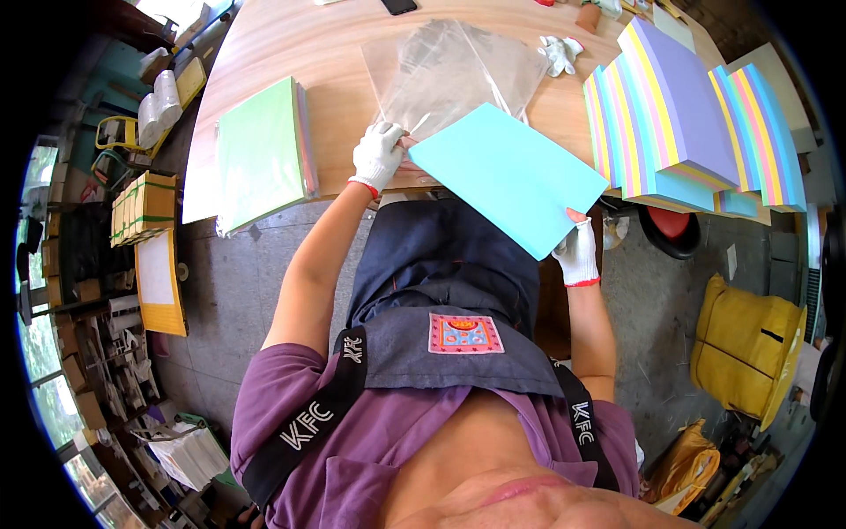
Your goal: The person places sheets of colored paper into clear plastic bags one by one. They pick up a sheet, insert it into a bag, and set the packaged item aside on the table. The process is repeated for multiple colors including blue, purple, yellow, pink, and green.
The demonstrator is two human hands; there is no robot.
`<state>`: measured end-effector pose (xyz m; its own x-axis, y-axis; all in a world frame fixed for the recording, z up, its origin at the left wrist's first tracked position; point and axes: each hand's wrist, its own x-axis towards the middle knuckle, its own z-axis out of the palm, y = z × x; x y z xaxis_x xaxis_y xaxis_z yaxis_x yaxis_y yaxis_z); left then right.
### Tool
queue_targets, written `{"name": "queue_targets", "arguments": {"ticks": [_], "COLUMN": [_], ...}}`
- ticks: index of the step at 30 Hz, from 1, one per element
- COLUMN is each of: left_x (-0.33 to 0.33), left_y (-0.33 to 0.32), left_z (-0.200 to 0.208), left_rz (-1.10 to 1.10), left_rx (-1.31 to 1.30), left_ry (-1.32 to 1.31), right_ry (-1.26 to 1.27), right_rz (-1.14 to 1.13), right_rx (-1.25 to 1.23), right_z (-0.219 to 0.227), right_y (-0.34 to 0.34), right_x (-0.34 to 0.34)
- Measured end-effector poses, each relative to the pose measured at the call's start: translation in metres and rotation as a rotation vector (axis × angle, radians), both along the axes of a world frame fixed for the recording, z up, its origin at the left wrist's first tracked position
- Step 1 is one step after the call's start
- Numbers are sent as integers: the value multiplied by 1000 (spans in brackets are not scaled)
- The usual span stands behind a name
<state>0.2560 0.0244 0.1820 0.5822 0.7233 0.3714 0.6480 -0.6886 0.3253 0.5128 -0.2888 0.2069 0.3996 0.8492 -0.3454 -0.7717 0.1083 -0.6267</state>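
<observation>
A stack of light blue paper sheets [509,181] lies slanted across the table's near edge, its lower right corner reaching past it. My right hand [577,249], in a white glove with bare fingertips, grips that corner. At the stack's left corner, my left hand [379,157], gloved the same way, has its fingers closed on the edge of a clear plastic bag [394,113]. Several such bags [441,66] lie spread flat beyond the blue paper, which covers part of them. What the left fingertips do under the corner is partly hidden.
On the wooden table [291,35], a bagged green paper pack [257,154] lies left. Tall piles of multicoloured paper [683,106] stand right. A loose white glove [560,55] and a phone [399,6] lie farther back. A red-topped stool [670,225] is under the right edge.
</observation>
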Motion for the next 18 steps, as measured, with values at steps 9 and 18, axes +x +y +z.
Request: {"name": "queue_targets", "arguments": {"ticks": [9, 18], "left_x": [16, 9], "left_y": [17, 6], "left_z": [16, 20], "left_rz": [-59, -134], "left_rx": [-538, -440], "left_ry": [-419, -265], "right_ry": [-177, 252], "right_rz": [36, 12], "right_rx": [27, -198], "right_z": [-13, 20], "right_y": [-6, -36], "right_x": [-6, -29]}}
